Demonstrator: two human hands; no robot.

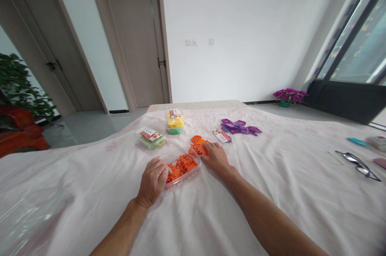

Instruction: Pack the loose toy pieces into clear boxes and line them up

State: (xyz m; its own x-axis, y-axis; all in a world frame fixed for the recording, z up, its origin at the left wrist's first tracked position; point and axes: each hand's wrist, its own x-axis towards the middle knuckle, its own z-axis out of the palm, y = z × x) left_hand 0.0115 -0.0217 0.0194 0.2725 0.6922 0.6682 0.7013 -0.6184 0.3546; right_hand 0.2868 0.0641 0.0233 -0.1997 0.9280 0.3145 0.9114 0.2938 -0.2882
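A clear plastic box (196, 166) with orange toothed plastic pieces (184, 164) in it lies on the cloth before me. My left hand (153, 179) is closed over the box's left end, thumb on the near side. Just beyond the box's right corner is a cluster of orange toothed pieces (198, 143). My right hand (216, 157) rests on that cluster, fingers bent over its right side; the fingertips are partly hidden. Farther right lies a pile of purple toothed pieces (241, 127) beside a printed card (222, 135).
Two lidded boxes stand at the back left, one with light green pieces (150, 138), one with yellow and green pieces (175, 122). Glasses (358, 165) and a blue item (357, 142) lie at the right. Clear plastic (27, 216) sits at the left front.
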